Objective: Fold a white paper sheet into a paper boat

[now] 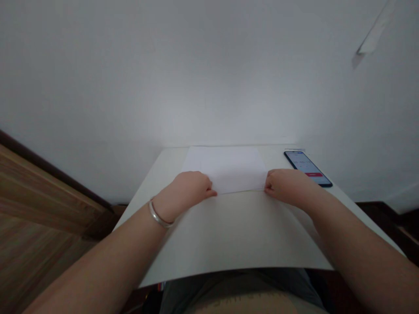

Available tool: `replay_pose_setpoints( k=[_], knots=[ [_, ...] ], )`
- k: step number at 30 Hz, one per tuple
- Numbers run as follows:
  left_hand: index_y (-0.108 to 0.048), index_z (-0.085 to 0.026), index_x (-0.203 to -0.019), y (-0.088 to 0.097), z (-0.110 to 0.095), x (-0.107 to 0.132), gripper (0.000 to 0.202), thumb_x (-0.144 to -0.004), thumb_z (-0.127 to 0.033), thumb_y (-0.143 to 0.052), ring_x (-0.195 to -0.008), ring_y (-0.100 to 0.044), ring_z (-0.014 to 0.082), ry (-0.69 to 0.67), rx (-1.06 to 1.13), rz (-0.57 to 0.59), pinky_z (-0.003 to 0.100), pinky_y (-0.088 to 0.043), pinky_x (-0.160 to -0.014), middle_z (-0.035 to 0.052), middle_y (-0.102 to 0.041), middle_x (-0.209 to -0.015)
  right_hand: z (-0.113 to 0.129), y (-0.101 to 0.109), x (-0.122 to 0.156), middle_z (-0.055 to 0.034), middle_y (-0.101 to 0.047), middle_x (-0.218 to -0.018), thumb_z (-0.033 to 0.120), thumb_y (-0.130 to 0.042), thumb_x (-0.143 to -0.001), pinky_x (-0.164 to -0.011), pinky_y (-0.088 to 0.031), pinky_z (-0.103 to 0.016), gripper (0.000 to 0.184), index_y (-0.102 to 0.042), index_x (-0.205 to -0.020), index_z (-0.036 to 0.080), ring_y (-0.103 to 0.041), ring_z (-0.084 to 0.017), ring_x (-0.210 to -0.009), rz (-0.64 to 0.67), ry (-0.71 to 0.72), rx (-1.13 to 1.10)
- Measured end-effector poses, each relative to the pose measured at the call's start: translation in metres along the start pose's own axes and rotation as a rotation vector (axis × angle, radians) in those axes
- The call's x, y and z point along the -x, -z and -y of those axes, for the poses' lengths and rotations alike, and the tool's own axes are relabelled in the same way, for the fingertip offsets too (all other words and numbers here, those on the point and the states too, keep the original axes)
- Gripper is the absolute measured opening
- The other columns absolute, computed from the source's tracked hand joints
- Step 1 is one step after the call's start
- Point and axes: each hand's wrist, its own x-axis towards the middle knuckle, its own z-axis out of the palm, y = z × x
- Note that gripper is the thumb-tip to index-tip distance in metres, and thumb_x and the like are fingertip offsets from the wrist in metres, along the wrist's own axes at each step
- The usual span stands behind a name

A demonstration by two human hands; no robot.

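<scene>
A white sheet of paper [231,168] lies at the far side of the white table, near the wall. My left hand [194,187] is closed at the near left corner of the sheet, with the thumb pointing right along its near edge. At the near right corner my right hand [284,186] is closed too, its fingertips pinching the paper. Between the hands the near edge looks slightly raised. The left fingers partly hide that corner. A silver bracelet [157,214] circles my left wrist.
A phone [308,168] with a lit screen lies on the table [242,235] at the back right, just beyond my right hand. The wall [209,87] rises behind the table. A wooden panel [42,209] stands at the left.
</scene>
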Motion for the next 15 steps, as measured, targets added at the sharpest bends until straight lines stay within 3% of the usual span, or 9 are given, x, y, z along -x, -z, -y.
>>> replay_pose_setpoints(
  k=[3,7,11,15],
  knots=[
    [-0.071,-0.016,-0.076,-0.002,-0.005,-0.005,0.045,-0.091,-0.048,-0.043,-0.074,-0.065,0.0234,0.052,-0.176,-0.048,0.032,-0.045,-0.062,0.0110,-0.069,-0.080,0.008,-0.007,-0.003,-0.0166,-0.069,-0.096,0.048,-0.043,-0.089,-0.066,-0.049,-0.036,0.043,-0.072,-0.085,0.017,-0.066,-0.027,-0.084,-0.110,-0.011,0.021],
    [-0.069,-0.016,-0.079,-0.012,-0.005,-0.012,0.043,-0.089,-0.052,-0.047,-0.081,-0.061,0.0227,-0.039,-0.182,-0.128,0.032,-0.045,-0.068,0.0099,-0.066,-0.082,0.026,-0.017,-0.008,-0.0177,-0.067,-0.098,0.066,-0.036,-0.086,-0.070,-0.048,-0.037,0.060,-0.069,-0.088,0.016,-0.061,-0.030,-0.095,-0.257,-0.043,0.016],
    [-0.068,-0.016,-0.081,-0.022,-0.005,-0.016,0.043,-0.085,-0.056,-0.052,-0.084,-0.058,0.0242,-0.082,-0.126,-0.200,0.036,-0.045,-0.073,0.0102,-0.065,-0.082,0.046,-0.020,-0.013,-0.0139,-0.066,-0.097,0.068,-0.039,-0.084,-0.068,-0.047,-0.034,0.057,-0.064,-0.094,0.017,-0.062,-0.026,-0.089,-0.329,-0.014,-0.083],
    [-0.066,-0.016,-0.079,-0.027,-0.008,-0.018,0.046,-0.083,-0.060,-0.052,-0.086,-0.055,0.0249,-0.087,-0.042,-0.221,0.037,-0.045,-0.076,0.0104,-0.064,-0.083,0.055,-0.019,-0.019,-0.0098,-0.067,-0.090,0.071,-0.044,-0.079,-0.061,-0.044,-0.031,0.055,-0.061,-0.089,0.020,-0.063,-0.023,-0.080,-0.273,-0.036,-0.213]
  ],
)
